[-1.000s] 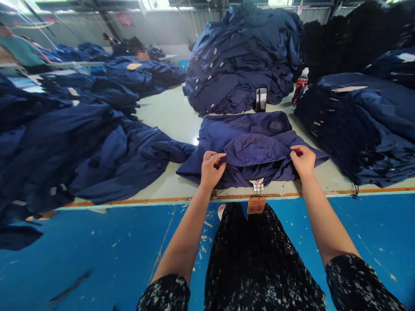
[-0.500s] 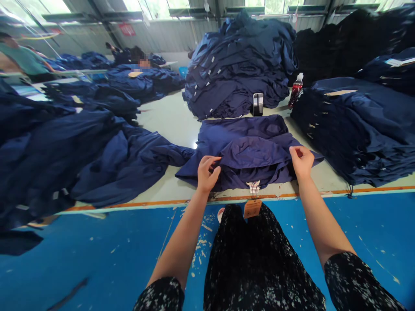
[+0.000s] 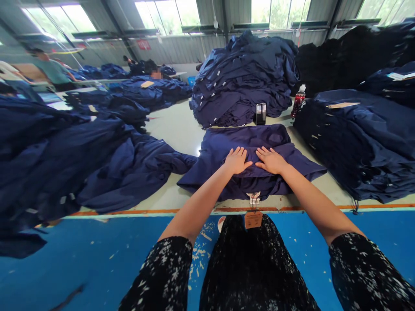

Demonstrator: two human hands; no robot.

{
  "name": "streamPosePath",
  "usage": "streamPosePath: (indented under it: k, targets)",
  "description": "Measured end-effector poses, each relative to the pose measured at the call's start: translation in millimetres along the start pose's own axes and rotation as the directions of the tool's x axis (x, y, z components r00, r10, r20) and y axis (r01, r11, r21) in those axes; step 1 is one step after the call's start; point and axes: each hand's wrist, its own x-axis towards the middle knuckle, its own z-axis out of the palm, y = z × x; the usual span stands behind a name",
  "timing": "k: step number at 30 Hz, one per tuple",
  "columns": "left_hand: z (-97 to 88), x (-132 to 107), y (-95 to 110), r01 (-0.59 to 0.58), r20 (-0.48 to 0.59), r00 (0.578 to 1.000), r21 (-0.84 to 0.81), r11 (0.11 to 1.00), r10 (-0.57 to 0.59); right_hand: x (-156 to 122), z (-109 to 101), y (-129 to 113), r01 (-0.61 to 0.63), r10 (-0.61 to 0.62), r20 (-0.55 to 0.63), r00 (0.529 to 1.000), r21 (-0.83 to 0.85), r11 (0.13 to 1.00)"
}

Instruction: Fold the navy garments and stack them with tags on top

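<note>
In the head view, a navy garment [image 3: 249, 147] is laid flat at the near edge of the bench [image 3: 175, 134], its long axis parallel to that edge, with a white label [image 3: 253, 198] directed toward the person. The left hand [image 3: 237, 160] and right hand [image 3: 271, 160] are pressed flat on it, open and just apart.

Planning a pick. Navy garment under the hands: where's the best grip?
Probably the pointed right corner of the navy garment, coming in from the right: it lies flat and spread on the table, well clear of the left hand and right hand.
</note>
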Motion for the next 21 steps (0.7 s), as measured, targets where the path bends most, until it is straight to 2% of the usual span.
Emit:
streamPosePath:
  k: [3, 7, 12, 15, 19, 21]
  targets:
    - [15.5, -3.3, -8.0, -0.007, 0.0, 1.0, 0.017, 1.0, 0.007, -2.9, 11.8, 7.2, -0.042, 0.04, 0.063, 0.997, 0.032, 0.999]
    - [32.8, -9.6, -23.1, 0.008, -0.027, 1.0, -0.064, 0.998, -0.01, -8.1, 23.6, 13.9, -0.054, 0.049, 0.056, 0.997, 0.089, 0.995]
    - [45.3, -10.6, -24.7, 0.058, -0.051, 0.997, -0.126, 0.99, -0.065, -7.3, 30.0, 11.4, -0.091, 0.085, 0.06, 0.995, 0.111, 0.99]
    - [42.3, -9.4, -22.6, 0.077, -0.038, 0.996, -0.127, 0.989, -0.082, -6.4, 26.9, 9.8, -0.098, 0.09, 0.072, 0.993, 0.106, 0.99]
    - [24.5, -6.5, -28.9, 0.049, 0.059, 0.997, -0.094, 0.994, -0.044, -2.5, 11.7, 8.3, -0.072, 0.057, 0.129, 0.99, 0.114, 0.991]
    - [16.2, -6.4, -35.3, 0.059, 0.033, 0.998, -0.033, 0.998, -0.058, 0.9, 4.7, 6.1, -0.032, 0.021, 0.098, 0.995, 0.113, 0.993]
